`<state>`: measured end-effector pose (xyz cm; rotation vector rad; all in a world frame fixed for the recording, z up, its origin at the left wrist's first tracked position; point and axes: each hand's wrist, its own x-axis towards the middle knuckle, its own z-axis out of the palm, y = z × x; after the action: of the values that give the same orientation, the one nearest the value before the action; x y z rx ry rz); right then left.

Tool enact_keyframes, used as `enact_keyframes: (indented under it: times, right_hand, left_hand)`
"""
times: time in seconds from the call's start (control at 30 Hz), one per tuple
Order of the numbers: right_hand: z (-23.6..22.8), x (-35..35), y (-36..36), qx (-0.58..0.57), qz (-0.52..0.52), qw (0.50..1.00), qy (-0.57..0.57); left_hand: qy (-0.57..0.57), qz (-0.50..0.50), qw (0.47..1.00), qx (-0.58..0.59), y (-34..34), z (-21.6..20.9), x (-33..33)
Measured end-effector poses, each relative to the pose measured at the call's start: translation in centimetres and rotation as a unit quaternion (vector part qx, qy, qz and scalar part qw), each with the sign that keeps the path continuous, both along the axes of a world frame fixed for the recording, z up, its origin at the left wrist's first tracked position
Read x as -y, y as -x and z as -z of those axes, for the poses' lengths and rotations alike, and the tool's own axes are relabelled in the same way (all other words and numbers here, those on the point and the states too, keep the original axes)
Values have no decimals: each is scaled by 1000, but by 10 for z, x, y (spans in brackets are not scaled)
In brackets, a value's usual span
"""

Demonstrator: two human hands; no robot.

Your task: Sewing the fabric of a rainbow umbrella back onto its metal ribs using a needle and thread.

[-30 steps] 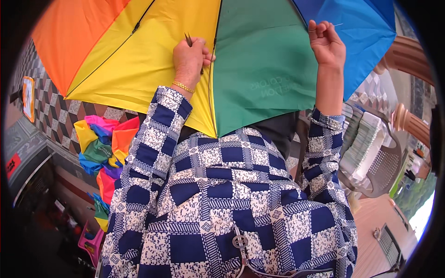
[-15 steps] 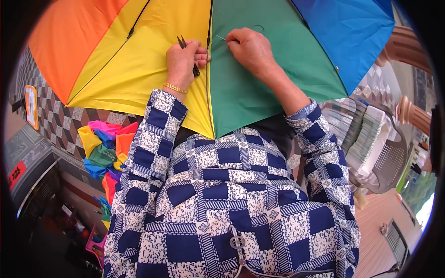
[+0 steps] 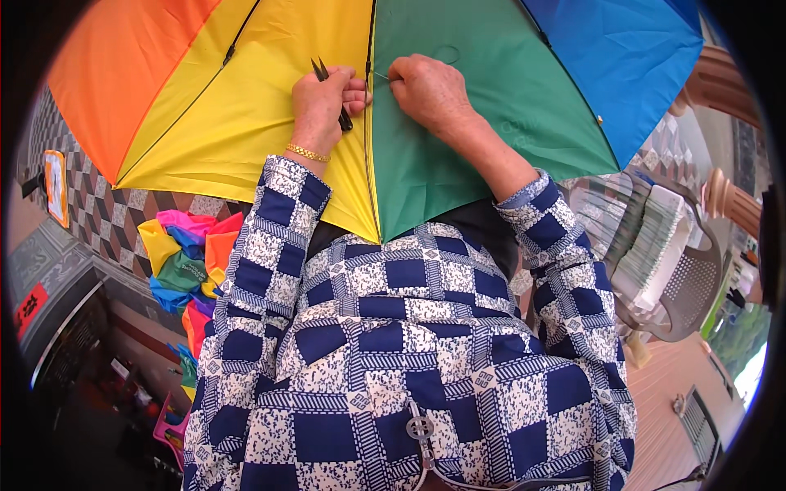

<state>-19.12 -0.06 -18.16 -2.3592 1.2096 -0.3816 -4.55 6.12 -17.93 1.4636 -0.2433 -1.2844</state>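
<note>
An open umbrella canopy in rainbow panels spreads before me, its inner side showing, with a yellow panel (image 3: 221, 155) on the left and a green panel (image 3: 508, 98) on the right. Along the seam between them runs a thin dark rib (image 3: 369, 57). My left hand (image 3: 321, 102) holds black thread snips (image 3: 345, 120), points upward, against the palm; its fingertips touch the rib. My right hand (image 3: 430, 88) is closed in a pinch just right of the rib. A thin pale sewing needle (image 3: 380, 75) sticks out toward the rib, and a loop of dark thread (image 3: 447, 54) shows behind the hand.
Folded multicoloured fabric (image 3: 184, 266) lies in a heap at the left, above a pink basket (image 3: 169, 434). To the right stands a grey plastic chair (image 3: 692, 282) with a stack of pale, thin items (image 3: 651, 245) on it. Patterned tiles (image 3: 94, 176) cover the floor.
My right hand has moved slightly left and down, bringing the needle up to the rib. My left hand stays by the rib with the snips. The canopy has shifted a little.
</note>
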Motion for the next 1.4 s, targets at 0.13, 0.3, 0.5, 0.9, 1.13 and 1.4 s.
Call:
enact_keyframes:
  times: [0.13, 0.3, 0.5, 0.9, 1.13, 1.4]
  right_hand:
    - [-1, 1, -1, -12, -2, 1000, -3]
    - [2, 2, -4, 10, 16, 1000, -21]
    - [15, 2, -16, 80, 42, 995, -33]
    - [-19, 4, -4, -14, -12, 999, -38]
    - [-12, 8, -4, 48, -59, 972, 224]
    - [-7, 10, -6, -42, -56, 994, -80]
  left_hand:
    - [3, -1, 1000, 2, 0, 1, -1]
    - [8, -6, 1000, 5, 1, 2, -2]
    - [14, -15, 1000, 12, 3, 5, -1]
    - [14, 12, 999, 30, 4, 3, 1]
    - [36, -24, 999, 22, 9, 3, 1]
    - [49, -86, 995, 25, 12, 4, -2]
